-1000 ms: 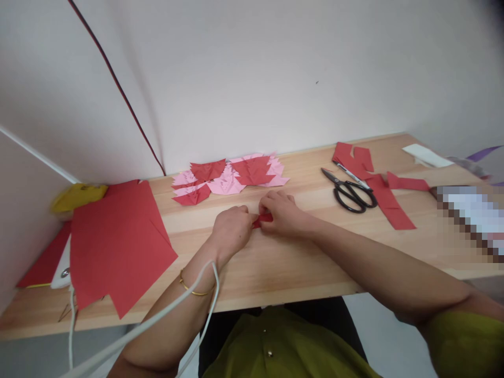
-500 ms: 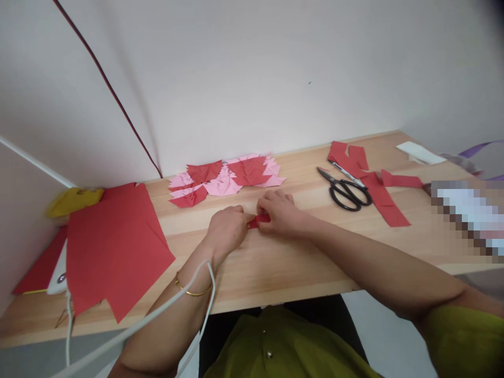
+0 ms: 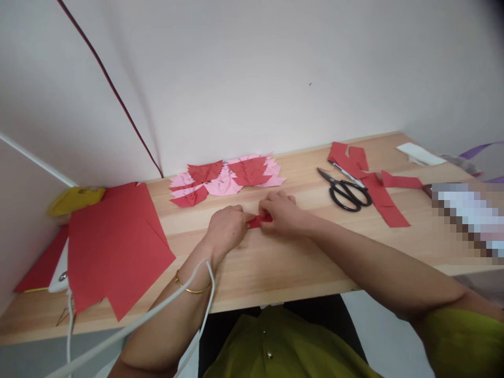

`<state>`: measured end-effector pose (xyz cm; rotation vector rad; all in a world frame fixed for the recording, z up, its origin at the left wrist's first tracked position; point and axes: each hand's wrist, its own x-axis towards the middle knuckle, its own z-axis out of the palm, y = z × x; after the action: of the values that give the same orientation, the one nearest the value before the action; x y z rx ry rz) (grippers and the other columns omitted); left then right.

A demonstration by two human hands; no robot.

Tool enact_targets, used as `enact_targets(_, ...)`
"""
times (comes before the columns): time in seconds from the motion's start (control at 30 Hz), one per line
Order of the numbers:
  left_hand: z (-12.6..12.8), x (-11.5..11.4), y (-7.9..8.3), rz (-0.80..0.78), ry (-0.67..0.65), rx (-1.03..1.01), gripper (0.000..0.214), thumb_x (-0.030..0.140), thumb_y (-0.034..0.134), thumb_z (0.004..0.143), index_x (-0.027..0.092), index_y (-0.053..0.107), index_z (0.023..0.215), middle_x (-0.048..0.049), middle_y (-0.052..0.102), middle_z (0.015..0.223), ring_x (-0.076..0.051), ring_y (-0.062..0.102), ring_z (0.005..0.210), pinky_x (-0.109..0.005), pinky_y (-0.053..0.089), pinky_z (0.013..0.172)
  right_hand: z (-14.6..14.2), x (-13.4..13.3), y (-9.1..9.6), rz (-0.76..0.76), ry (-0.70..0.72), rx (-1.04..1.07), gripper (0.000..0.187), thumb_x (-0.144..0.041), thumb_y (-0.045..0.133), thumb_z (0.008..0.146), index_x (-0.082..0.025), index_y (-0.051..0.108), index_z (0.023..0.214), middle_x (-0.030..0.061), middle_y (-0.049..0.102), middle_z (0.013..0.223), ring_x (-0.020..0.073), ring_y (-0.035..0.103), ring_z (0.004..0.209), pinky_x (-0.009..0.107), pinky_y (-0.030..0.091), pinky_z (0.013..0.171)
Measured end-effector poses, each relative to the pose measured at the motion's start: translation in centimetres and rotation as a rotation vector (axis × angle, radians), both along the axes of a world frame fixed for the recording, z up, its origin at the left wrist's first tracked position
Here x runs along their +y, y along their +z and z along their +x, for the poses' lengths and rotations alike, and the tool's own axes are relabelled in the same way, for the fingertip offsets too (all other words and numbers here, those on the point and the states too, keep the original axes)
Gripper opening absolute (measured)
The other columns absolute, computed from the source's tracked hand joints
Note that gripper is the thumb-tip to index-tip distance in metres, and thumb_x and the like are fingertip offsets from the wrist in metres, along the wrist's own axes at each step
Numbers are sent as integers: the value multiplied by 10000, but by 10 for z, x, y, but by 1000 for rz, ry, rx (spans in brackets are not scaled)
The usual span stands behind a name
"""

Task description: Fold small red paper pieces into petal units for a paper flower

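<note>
Between my two hands, low on the wooden table, is a small folded piece of red paper (image 3: 255, 222). My left hand (image 3: 228, 227) has its fingers closed on the paper's left end. Its right end is under the curled fingers of my right hand (image 3: 284, 215). Both hands partly hide the paper, so its full shape cannot be made out. Just beyond them lie several folded red and pink paper shapes (image 3: 226, 176), overlapping in a row near the wall.
Black-handled scissors (image 3: 346, 193), a pen (image 3: 346, 174) and red paper scraps (image 3: 388, 202) lie to the right. Large red sheets (image 3: 118, 247) cover a white device (image 3: 60, 275) at the left, beside a yellow item (image 3: 76, 200). A white cable (image 3: 137, 320) crosses my left forearm.
My right hand has shifted slightly to the right along the red paper, and a bit more of the paper shows between my hands. My left hand stays in place.
</note>
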<state>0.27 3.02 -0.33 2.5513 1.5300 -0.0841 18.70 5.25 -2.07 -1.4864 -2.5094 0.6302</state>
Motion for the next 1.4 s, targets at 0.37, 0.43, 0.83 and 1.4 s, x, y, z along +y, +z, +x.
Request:
enact_targets(0.37, -1, 1, 1, -21, -1, 6, 340, 224, 478, 828, 350, 676, 1074, -36, 622, 863, -197, 596, 819, -267, 359, 602, 11, 7, 13, -73, 23, 14, 138, -325, 582, 731, -196, 581, 780, 58, 593, 881, 227, 499, 889, 312, 308, 732)
enact_targets(0.43, -1, 1, 0, -23, -4, -2, 338, 222, 470, 828, 352, 684, 1054, -35, 614, 845, -191, 593, 788, -265, 350, 590, 3, 3, 6, -32, 31, 51, 132, -321, 572, 743, -198, 593, 785, 54, 596, 876, 223, 502, 889, 322, 300, 746)
enact_targets(0.83, -7, 10, -4, -89, 85, -207, 330, 209, 568, 748, 246, 667, 1061, -53, 634, 913, -219, 578, 860, -309, 414, 745, 13, 8, 13, -57, 89, 3, 152, -296, 606, 707, -205, 613, 828, 62, 607, 894, 243, 514, 906, 364, 300, 789)
enact_targets(1.4, -5, 9, -3, -52, 119, -205, 126, 221, 590, 707, 205, 635, 824, -50, 624, 886, -211, 559, 853, -312, 401, 730, -2, -2, 8, -49, 86, 151, 174, -258, 616, 719, -203, 615, 884, 61, 632, 942, 244, 518, 971, 358, 328, 835)
